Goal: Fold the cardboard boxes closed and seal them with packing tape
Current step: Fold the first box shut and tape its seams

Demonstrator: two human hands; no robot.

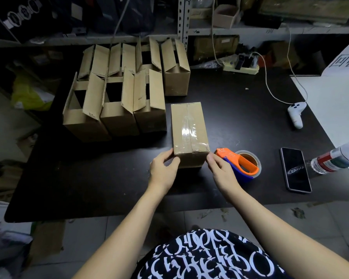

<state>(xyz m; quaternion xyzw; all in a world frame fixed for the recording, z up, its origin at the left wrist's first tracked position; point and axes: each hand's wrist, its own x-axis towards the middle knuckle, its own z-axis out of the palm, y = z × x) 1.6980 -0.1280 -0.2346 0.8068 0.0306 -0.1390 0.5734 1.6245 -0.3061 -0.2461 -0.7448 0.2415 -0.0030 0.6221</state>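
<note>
One sealed box (189, 127) stands near the middle of the black table (89, 178), a little toward its near edge, with its long side running away from the person. Its top flaps are folded shut, and a strip of clear, shiny tape runs along the centre seam and down over the near edge.

Both hands are on the near end of the sealed box. The left hand (164, 170) grips the near-left corner, with the thumb up at the top edge and the other fingers curled together against the side. The right hand (220, 168) has its fingers bunched and curled at the near-right corner, with the tips pinching the cardboard just below the top edge.

Just beside the right hand, on the table, lies an orange and blue tape dispenser (240, 164) loaded with a roll of clear tape. Further right a dark phone (295, 170) lies flat, and a plastic bottle (334, 160) with a red and white label lies past it.

Seven open boxes (117, 109) stand behind and to the left of the sealed box in two rows, flaps up. At the far right a white controller (296, 113) rests on the table, with its cable leading back toward a power strip (242, 68) below cluttered shelving (183, 21).
</note>
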